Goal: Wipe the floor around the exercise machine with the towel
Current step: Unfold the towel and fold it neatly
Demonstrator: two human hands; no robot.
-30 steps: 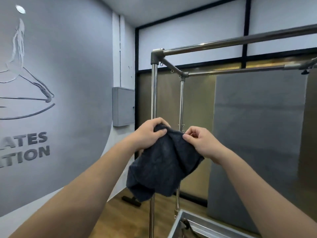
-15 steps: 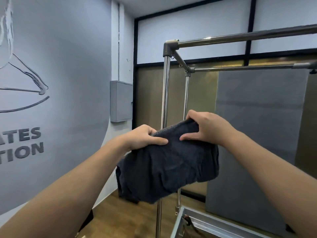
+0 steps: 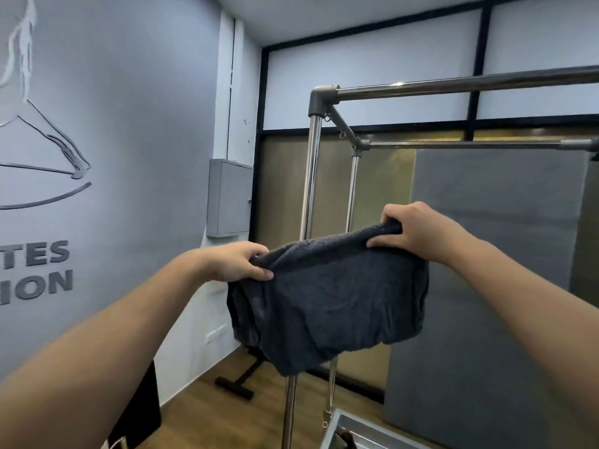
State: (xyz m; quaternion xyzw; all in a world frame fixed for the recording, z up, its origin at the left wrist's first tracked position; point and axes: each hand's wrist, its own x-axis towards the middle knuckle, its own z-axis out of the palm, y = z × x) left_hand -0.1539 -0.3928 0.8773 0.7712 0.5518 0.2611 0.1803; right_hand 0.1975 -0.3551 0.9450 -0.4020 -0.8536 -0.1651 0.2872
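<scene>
- Left hand (image 3: 238,262): forearm outstretched, fingers curled over the towel's upper left edge, thumb pinching from the front.
- Right hand (image 3: 418,230): held higher, fingers and thumb pinching the upper right edge.
- Towel (image 3: 327,303): dark grey terry cloth, stretched between both hands in mid-air, lower part hanging in soft folds.
- Exercise machine frame (image 3: 312,176): polished steel tubes, grey corner joints, behind the towel.
- Floor (image 3: 207,413): wood-look planks, below.

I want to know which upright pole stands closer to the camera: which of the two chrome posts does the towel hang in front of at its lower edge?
The thicker left post; it reappears below the towel.
</scene>
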